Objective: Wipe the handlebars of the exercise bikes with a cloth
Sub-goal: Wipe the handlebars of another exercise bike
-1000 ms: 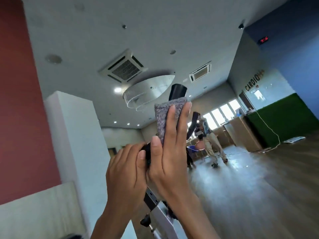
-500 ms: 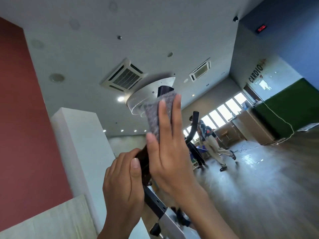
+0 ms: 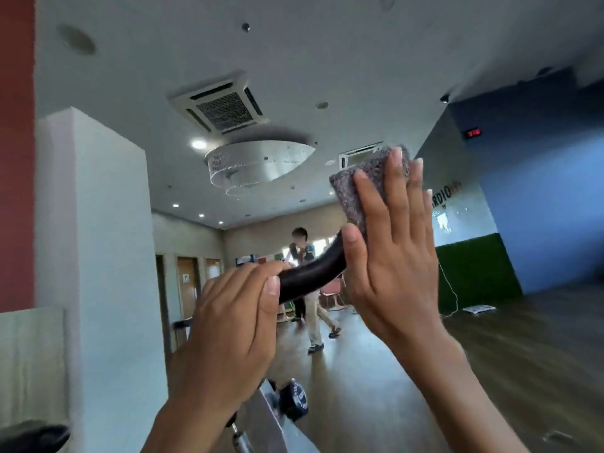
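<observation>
A gym room was seen, with a white ceiling, a vent [image 3: 225,107] set in it, and a wooden floor [image 3: 490,371]; a person [image 3: 313,322] was seen walking well behind. A black handlebar [image 3: 310,273] was gripped at its lower part by the left hand [image 3: 228,325], fingers and thumb curled round it. Its upper end was covered by a grey cloth [image 3: 362,188], which was pressed against the bar by the right hand [image 3: 392,256], its fingers laid straight and flat.
</observation>
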{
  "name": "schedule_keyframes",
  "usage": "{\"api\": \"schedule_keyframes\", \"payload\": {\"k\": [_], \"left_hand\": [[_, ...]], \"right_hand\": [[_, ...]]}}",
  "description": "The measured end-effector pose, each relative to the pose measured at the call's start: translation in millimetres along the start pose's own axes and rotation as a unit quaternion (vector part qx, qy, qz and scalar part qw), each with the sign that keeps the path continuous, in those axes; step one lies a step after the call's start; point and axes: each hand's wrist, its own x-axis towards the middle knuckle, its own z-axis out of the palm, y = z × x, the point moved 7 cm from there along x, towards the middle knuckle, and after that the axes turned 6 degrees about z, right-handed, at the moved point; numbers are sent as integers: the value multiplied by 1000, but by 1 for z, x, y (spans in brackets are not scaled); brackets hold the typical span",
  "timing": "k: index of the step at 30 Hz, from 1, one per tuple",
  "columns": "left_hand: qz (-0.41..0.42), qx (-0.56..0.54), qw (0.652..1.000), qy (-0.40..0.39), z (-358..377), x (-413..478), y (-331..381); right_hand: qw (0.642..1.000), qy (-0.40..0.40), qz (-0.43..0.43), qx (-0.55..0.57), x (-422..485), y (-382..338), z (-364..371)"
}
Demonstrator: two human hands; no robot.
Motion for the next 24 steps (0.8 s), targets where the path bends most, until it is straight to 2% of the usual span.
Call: {"api": "schedule_keyframes", "payload": {"k": [3,5,7,8,10,13,15,18,19,22,24], "left_hand": [[-28,-29,999,36,-3,-9,-10],[-41,-47,996,58,-4,-13,-14],[-42,-54,995,78,-5,-14,-14],[-40,-57,994,84,-6,-13,-13],[-43,-61,994,82,-5,-13,-14],[-46,-75,993,75,-5,-15,-17],[-44,-74,994,70,-5,-15,-18],[-44,-61,995,71,-5,-16,-17],[-44,-58,995,72,-5,-15,-17],[-56,-65,994,69,-4,-15,-18],[-62,-70,993,68,-4,-16,-17]], "right_hand": [[997,-30,-37,-59,13,-4,-7],[983,-56,-133,-111,-4,-19,-3],[951,-85,-257,-148,-26,-29,0],[938,-93,-293,-161,-25,-27,-3],[938,-81,-283,-181,0,-17,-12],[963,-53,-196,-177,28,-16,-21],[955,-82,-221,-180,15,-31,-13],[915,-145,-303,-223,8,-34,-13],[913,-141,-295,-245,18,-28,-16],[939,-116,-207,-251,36,-22,-21],[936,-136,-216,-241,15,-37,-13]]}}
